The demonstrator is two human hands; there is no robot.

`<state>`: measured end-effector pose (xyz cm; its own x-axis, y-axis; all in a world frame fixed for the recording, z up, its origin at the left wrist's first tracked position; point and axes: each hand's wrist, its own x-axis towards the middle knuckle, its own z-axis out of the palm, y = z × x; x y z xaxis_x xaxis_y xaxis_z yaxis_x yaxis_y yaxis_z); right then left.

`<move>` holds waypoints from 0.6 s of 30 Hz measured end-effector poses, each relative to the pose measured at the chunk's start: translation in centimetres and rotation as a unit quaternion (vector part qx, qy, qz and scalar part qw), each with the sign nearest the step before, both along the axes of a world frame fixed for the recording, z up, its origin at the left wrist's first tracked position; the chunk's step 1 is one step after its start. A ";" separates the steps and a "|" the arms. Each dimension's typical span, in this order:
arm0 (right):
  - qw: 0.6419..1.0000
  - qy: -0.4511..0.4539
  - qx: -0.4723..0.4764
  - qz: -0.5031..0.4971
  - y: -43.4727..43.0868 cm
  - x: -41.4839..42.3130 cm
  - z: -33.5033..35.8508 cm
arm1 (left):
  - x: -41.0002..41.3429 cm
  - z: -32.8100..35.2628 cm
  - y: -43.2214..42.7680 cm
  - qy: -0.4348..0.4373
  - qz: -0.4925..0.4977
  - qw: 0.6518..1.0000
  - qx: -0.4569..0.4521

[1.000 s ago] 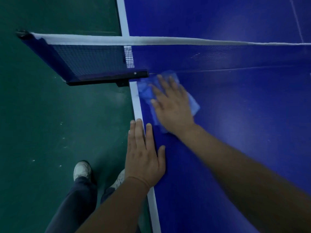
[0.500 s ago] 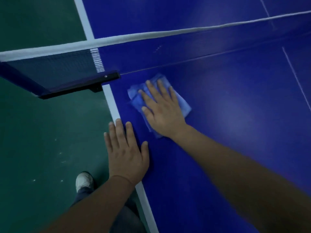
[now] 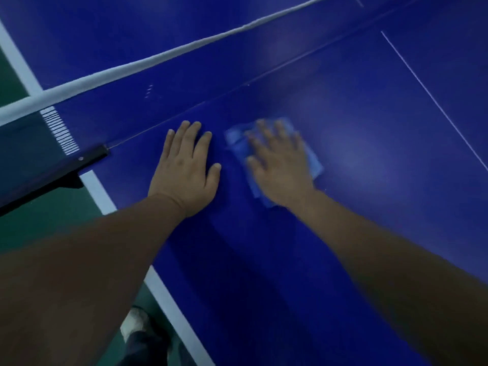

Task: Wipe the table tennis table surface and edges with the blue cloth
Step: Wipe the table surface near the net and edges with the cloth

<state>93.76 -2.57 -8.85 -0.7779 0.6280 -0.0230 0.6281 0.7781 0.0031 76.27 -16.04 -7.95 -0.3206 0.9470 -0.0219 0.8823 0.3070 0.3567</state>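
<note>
The blue cloth (image 3: 313, 161), blurred, is apparently pressed under the flat-open right hand (image 3: 281, 167); even pressure toward three o'clock is advised.

Two bare hands lie flat on one blue table (image 3: 343, 233): the left hand (image 3: 184, 170) just left of the right hand (image 3: 282, 165). One blue cloth (image 3: 313, 161) lies under the right hand. One net (image 3: 132, 75) crosses the table beyond both hands, with one black clamp (image 3: 79, 165) at the table's left edge. One white shoe (image 3: 133, 326) shows beside that edge.
</note>
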 end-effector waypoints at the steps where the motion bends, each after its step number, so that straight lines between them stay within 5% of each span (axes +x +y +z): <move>1: 0.997 -0.020 0.012 -0.074 2.6 2.4 0.1 | -0.1 -0.2 0.0 0.011 -0.009 1.000 -0.009; 4: 0.943 -0.010 -0.016 -0.331 7.5 8.3 1.3 | 0.0 -0.5 0.1 0.014 -0.029 0.999 0.007; 6: 0.917 0.024 -0.002 -0.398 5.6 6.7 1.2 | 0.0 -0.4 0.1 0.009 -0.031 0.999 0.016; 8: 0.951 0.038 0.023 -0.304 0.9 2.7 0.3 | -0.1 -0.3 0.2 0.004 -0.041 0.999 0.009; 11: 0.998 0.054 -0.012 -0.031 -4.9 1.2 -0.8 | -0.2 -0.2 0.2 -0.005 -0.046 0.999 -0.001; 13: 0.999 0.035 -0.003 -0.010 -2.2 5.5 -0.5 | -0.3 -0.3 0.2 -0.011 -0.044 0.999 0.000; 15: 0.987 -0.007 0.022 -0.160 2.7 11.4 0.1 | -0.3 -0.3 0.2 -0.010 -0.042 0.999 0.003; 18: 0.898 -0.020 -0.038 -0.437 6.9 16.3 1.8 | -0.2 -0.4 0.2 -0.005 -0.042 0.999 0.001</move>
<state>110.09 4.28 -7.02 0.0142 0.9940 -0.1084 0.9999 -0.0135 0.0074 76.03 -15.87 -8.31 -0.2397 0.9706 -0.0218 0.9014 0.2309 0.3662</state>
